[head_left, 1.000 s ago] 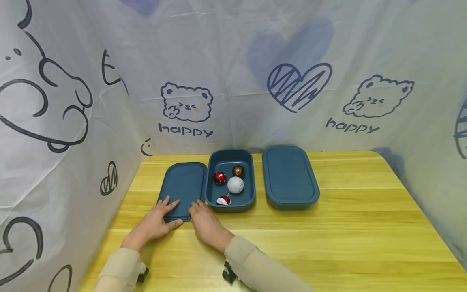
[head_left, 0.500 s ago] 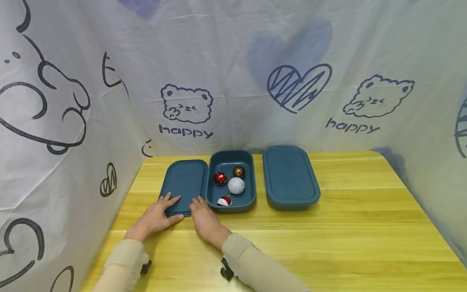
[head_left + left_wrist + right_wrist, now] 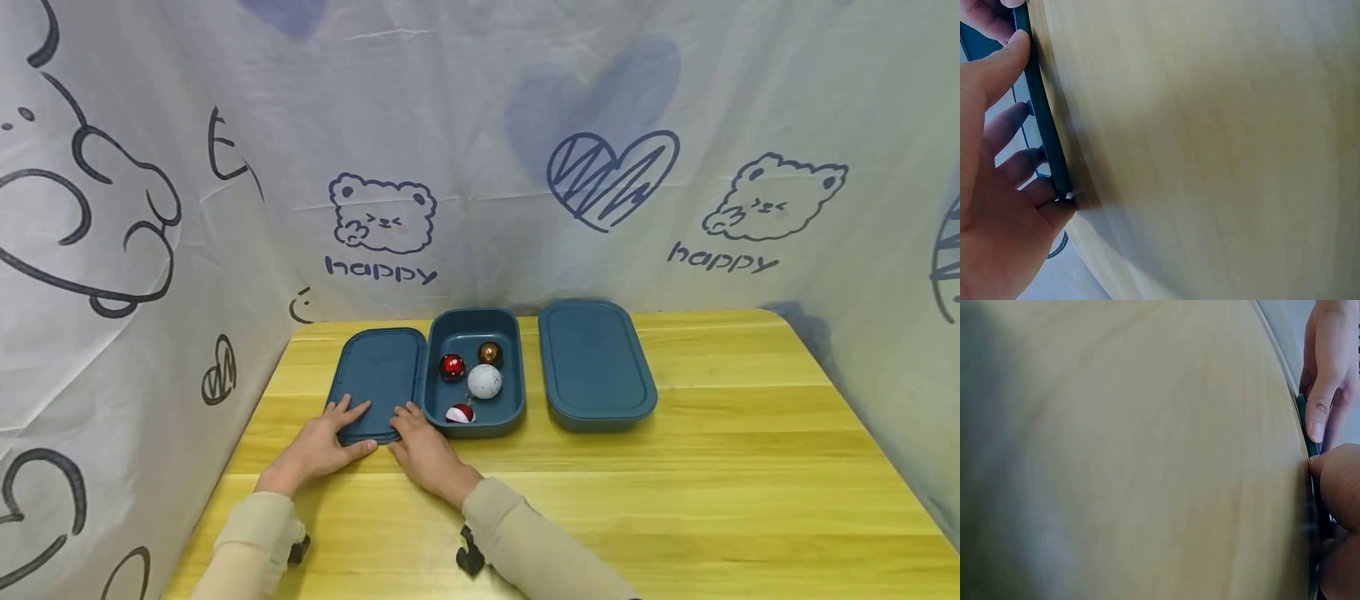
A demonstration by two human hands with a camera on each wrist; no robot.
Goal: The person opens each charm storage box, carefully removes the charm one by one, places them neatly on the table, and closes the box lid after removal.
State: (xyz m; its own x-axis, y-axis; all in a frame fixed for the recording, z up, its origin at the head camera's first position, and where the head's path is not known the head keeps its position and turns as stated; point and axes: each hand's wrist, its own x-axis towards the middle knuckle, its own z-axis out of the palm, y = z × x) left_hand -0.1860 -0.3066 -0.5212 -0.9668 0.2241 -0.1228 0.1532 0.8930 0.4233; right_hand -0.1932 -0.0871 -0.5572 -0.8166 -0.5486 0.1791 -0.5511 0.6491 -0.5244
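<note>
In the head view a dark blue lid (image 3: 379, 375) lies flat on the table, against the left side of an open dark blue box (image 3: 480, 429). My left hand (image 3: 318, 446) rests with spread fingers on the lid's near left part, thumb along its near edge. My right hand (image 3: 426, 450) touches the near right corner with fingertips on top and thumb at the edge. Inside the box are a red ball (image 3: 452, 367), a brown ball (image 3: 491, 353), a white ball (image 3: 485, 382) and a red-and-white ball (image 3: 460, 413). The left wrist view shows the lid's edge (image 3: 1044, 119) beside my left fingers.
A second dark blue box with its lid on (image 3: 597, 362) stands right of the open box, a narrow gap between them. The wooden table (image 3: 712, 483) is bounded by a printed cloth (image 3: 480, 208) at the back and both sides.
The lid has slid slightly away from me, with both hands following it. My right thumb now shows at the lid's near edge. The boxes and balls stay in place.
</note>
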